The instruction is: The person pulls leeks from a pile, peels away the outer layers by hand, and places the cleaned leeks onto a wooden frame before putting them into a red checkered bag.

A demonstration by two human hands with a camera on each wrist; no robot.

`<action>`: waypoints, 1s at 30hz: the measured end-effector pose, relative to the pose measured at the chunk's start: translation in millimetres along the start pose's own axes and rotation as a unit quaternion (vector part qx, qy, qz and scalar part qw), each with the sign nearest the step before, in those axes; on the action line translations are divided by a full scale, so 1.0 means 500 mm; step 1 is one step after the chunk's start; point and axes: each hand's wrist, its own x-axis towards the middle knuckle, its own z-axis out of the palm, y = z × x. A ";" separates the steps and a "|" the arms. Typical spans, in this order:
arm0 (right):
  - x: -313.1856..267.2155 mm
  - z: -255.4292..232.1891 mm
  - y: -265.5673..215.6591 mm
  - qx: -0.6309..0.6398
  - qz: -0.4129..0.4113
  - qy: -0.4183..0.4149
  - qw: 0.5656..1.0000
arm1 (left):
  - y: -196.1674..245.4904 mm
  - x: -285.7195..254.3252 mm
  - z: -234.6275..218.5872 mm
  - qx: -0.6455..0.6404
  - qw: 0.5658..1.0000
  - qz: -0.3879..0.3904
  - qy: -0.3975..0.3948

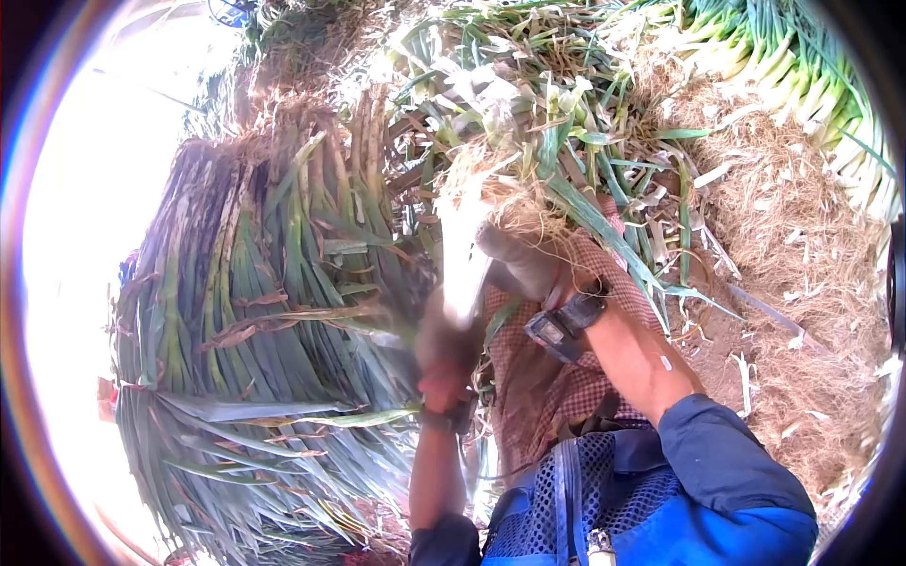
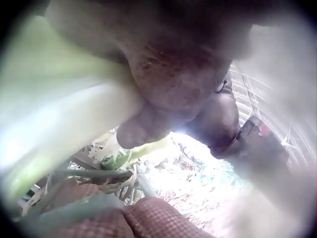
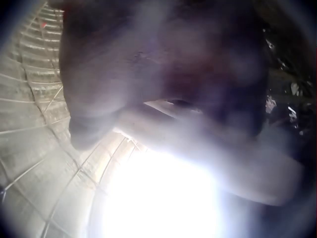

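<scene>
A leek (image 1: 464, 269) with a thick white stalk stands root end up in front of the body. Pale brown roots (image 1: 486, 184) spread from its top. My left hand (image 1: 447, 351), blurred, grips it low down. In the left wrist view, the fingers (image 2: 173, 79) curl beside the broad pale green stalk (image 2: 64, 109). My right hand (image 1: 530, 267) is at the stalk's right side, just under the roots, with a fingertip right at the white part. The right wrist view shows this hand (image 3: 158, 64) dark and blurred; I cannot tell whether it pinches the stalk.
A large stack of untrimmed leeks (image 1: 274, 283) fills the left side. Loose leaf scraps (image 1: 585, 123) lie heaped ahead. Cut dry roots (image 1: 774, 245) cover the ground on the right, below a row of cleaned leeks (image 1: 821, 85). A checked cloth (image 1: 538, 377) covers the lap.
</scene>
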 end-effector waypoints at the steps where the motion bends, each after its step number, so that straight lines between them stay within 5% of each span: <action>1: 0.000 0.010 0.006 0.080 0.006 -0.022 0.997 | 0.001 -0.006 -0.012 0.000 1.000 -0.001 0.000; 2: 0.005 0.019 0.012 0.160 0.014 -0.043 0.986 | 0.002 -0.013 -0.027 0.013 1.000 -0.026 -0.011; 6: 0.044 0.005 0.072 0.160 0.029 0.010 0.987 | -0.006 -0.032 -0.088 -0.013 0.995 -0.081 -0.052; 8: 0.060 0.006 0.057 0.050 0.033 0.075 0.995 | 0.000 -0.031 -0.106 0.044 0.982 -0.153 -0.104; 10: 0.080 0.008 0.018 -0.168 0.043 0.145 0.974 | -0.031 -0.055 -0.096 0.060 0.985 -0.129 -0.101; 14: 0.150 -0.012 -0.082 -0.558 0.089 0.227 0.793 | -0.049 -0.084 -0.083 0.054 0.991 -0.083 -0.085; 15: 0.170 -0.016 -0.107 -0.577 0.095 0.249 0.772 | -0.036 -0.089 -0.086 0.037 0.993 -0.080 -0.081; 17: 0.224 -0.066 -0.133 -0.450 0.074 0.377 0.806 | 0.010 -0.081 -0.096 0.016 0.984 -0.148 -0.096; 20: 0.286 -0.219 -0.136 -0.704 0.036 0.312 0.637 | 0.040 -0.080 -0.088 0.020 0.985 -0.146 -0.086; 22: 0.260 -0.230 -0.199 -0.611 0.034 0.379 0.694 | 0.025 -0.102 -0.099 0.000 0.986 -0.139 -0.092; 24: 0.204 -0.198 -0.366 -0.321 0.002 0.574 0.753 | -0.028 -0.152 -0.128 -0.031 0.982 -0.142 -0.119; 26: 0.153 -0.261 -0.449 -0.406 0.069 0.543 0.732 | -0.115 -0.178 -0.141 -0.084 0.959 -0.231 -0.139; 28: 0.117 -0.250 -0.427 -0.575 0.061 0.358 0.733 | -0.161 -0.157 -0.164 -0.135 0.942 -0.267 -0.155; 30: 0.069 -0.221 -0.352 -0.629 0.191 0.137 0.741 | -0.166 -0.121 -0.185 -0.248 0.905 -0.301 -0.173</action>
